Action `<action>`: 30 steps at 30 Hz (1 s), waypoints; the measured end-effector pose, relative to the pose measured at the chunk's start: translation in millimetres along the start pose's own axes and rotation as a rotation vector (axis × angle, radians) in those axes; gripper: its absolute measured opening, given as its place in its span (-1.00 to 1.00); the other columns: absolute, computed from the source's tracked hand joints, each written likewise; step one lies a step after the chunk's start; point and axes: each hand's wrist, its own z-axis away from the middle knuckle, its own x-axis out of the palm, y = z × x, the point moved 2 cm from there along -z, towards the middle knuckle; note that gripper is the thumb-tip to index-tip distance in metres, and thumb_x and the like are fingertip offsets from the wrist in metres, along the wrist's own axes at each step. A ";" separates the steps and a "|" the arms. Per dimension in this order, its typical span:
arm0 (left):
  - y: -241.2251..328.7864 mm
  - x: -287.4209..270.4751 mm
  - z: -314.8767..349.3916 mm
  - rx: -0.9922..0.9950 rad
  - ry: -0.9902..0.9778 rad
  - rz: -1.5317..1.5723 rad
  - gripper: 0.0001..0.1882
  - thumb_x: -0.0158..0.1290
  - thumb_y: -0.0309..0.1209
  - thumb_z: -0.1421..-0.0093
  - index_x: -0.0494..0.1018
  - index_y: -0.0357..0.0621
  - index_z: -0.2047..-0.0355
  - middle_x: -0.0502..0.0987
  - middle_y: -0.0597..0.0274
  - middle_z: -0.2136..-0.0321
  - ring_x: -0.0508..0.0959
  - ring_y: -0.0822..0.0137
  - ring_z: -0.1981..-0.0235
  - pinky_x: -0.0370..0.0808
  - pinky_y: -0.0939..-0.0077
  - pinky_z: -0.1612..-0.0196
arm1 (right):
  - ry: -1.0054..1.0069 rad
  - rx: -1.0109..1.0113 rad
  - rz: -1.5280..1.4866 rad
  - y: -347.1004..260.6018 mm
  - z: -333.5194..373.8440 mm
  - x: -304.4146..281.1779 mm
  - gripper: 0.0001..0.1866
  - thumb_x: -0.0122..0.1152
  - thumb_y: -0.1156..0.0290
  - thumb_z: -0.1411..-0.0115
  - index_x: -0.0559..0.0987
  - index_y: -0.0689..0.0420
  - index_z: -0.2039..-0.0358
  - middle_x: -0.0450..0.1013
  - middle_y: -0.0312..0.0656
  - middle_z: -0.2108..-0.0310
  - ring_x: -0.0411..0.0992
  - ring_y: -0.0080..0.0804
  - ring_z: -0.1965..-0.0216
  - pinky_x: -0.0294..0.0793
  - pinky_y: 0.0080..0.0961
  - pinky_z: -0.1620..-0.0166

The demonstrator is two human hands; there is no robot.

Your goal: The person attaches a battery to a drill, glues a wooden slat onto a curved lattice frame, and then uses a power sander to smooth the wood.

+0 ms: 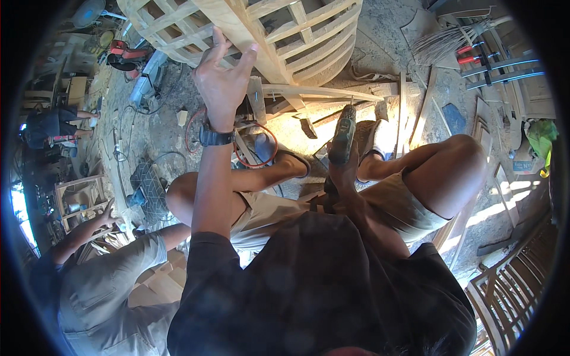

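Left of upper centre in the picture, the left grip (pixel 224 83) is spreading thumb and index finger apart, the thumb tip resting at the edge of a broad board; how hard it is pressing, I cannot tell. That board is running through a slatted wooden framework (pixel 248 28), which is filling the upper middle. The framework is looking stiff and probably fairly heavy for one hand, its dry wood offering decent friction; the thin curved slats are seeming the weaker parts, so the broad board is making the better hold. Below it, a red hose (pixel 276 145) is looping near the person's leg, possibly catching on anything dragged low. At centre, a thin curved strip (pixel 332 90) is lying crosswise, likely light and somewhat springy. Just below, the drill (pixel 342 135) is pointing upward, its tip sitting close to the strip, contact unclear. The right grip (pixel 344 171) is wrapping around the drill's handle, the natural hold for a compact, rigid, top-heavy tool. Between the framework's right edge and the upper right, the floor (pixel 383 56) is offering some room, with long bar clamps (pixel 504 71) bounding it farther right.
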 end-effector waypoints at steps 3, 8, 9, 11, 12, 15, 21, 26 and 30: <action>1.4 5.5 13.1 -0.059 -0.002 0.148 -0.25 0.34 -0.35 -0.06 0.31 -0.55 -0.17 0.60 -0.20 0.08 0.61 0.19 0.00 0.49 0.38 -0.07 | 0.006 0.067 -0.097 -2.3 -2.0 -1.2 -0.65 0.29 0.34 -0.05 0.46 0.22 0.18 0.43 0.02 0.30 0.46 -0.02 0.25 0.41 -0.13 0.16; -31.7 23.6 68.2 -0.287 0.093 0.297 -0.23 0.30 -0.38 -0.12 0.22 -0.53 -0.23 0.47 -0.30 -0.09 0.52 0.11 -0.12 0.43 0.35 -0.15 | -0.043 0.041 -0.011 10.5 3.5 0.1 -0.61 0.27 0.36 -0.08 0.39 0.26 0.14 0.38 0.05 0.25 0.42 0.03 0.17 0.37 -0.09 0.09; -36.2 26.6 79.1 -0.341 0.136 0.314 -0.26 0.30 -0.37 -0.13 0.25 -0.52 -0.22 0.45 -0.31 -0.10 0.51 0.08 -0.12 0.42 0.35 -0.16 | -0.046 0.041 -0.008 12.7 3.4 1.9 -0.61 0.27 0.36 -0.08 0.39 0.26 0.14 0.38 0.05 0.25 0.42 0.03 0.17 0.37 -0.09 0.09; -47.4 33.7 93.1 -0.450 0.144 0.460 -0.29 0.31 -0.36 -0.13 0.28 -0.51 -0.19 0.47 -0.26 -0.08 0.52 0.11 -0.09 0.42 0.36 -0.16 | -0.094 0.061 0.172 18.1 3.3 11.1 -0.51 0.24 0.43 -0.07 0.28 0.31 0.04 0.29 0.15 0.12 0.35 0.16 0.04 0.31 -0.06 -0.02; -48.8 43.0 94.4 -0.546 0.147 0.625 -0.31 0.33 -0.34 -0.12 0.32 -0.50 -0.15 0.48 -0.21 -0.07 0.53 0.13 -0.06 0.42 0.37 -0.16 | -0.086 0.054 0.178 29.7 1.4 14.9 -0.51 0.24 0.43 -0.07 0.28 0.31 0.04 0.29 0.15 0.12 0.35 0.16 0.04 0.31 -0.06 -0.02; -48.0 46.1 97.3 -0.507 0.117 0.369 -0.35 0.35 -0.24 -0.10 0.42 -0.50 -0.03 0.59 -0.13 0.15 0.62 0.22 0.14 0.51 0.42 0.01 | -0.178 0.159 0.274 44.6 -1.2 37.1 -0.37 0.14 0.62 0.01 0.11 0.40 -0.06 0.11 0.38 -0.04 0.22 0.39 -0.07 0.30 0.01 -0.08; -34.5 28.5 91.5 -0.479 -0.110 -0.025 -0.45 0.34 -0.12 -0.06 0.56 -0.44 0.21 0.63 -0.07 0.50 0.66 0.19 0.47 0.55 0.35 0.36 | -0.211 0.233 0.521 67.4 -13.6 81.7 -0.39 0.17 0.59 0.09 0.19 0.45 0.00 0.28 0.31 0.09 0.34 0.27 0.01 0.37 -0.06 -0.07; -30.8 32.9 88.8 -0.345 -0.101 -0.134 -0.55 0.33 -0.20 -0.03 0.58 -0.43 0.31 0.62 -0.12 0.48 0.64 0.03 0.47 0.56 0.30 0.34 | -0.456 0.350 0.790 126.8 -30.5 95.8 -0.31 0.25 0.39 0.03 0.29 0.42 -0.11 0.49 0.24 0.12 0.48 0.12 0.01 0.48 -0.09 -0.05; -41.2 15.5 92.0 -0.360 -0.096 -0.092 -0.58 0.32 -0.23 -0.02 0.59 -0.43 0.33 0.61 -0.14 0.47 0.64 -0.05 0.44 0.56 0.27 0.32 | -0.495 0.409 0.751 126.7 -21.0 117.5 -0.30 0.18 0.35 -0.05 0.28 0.42 -0.18 0.48 0.23 0.04 0.46 0.08 -0.06 0.46 -0.12 -0.10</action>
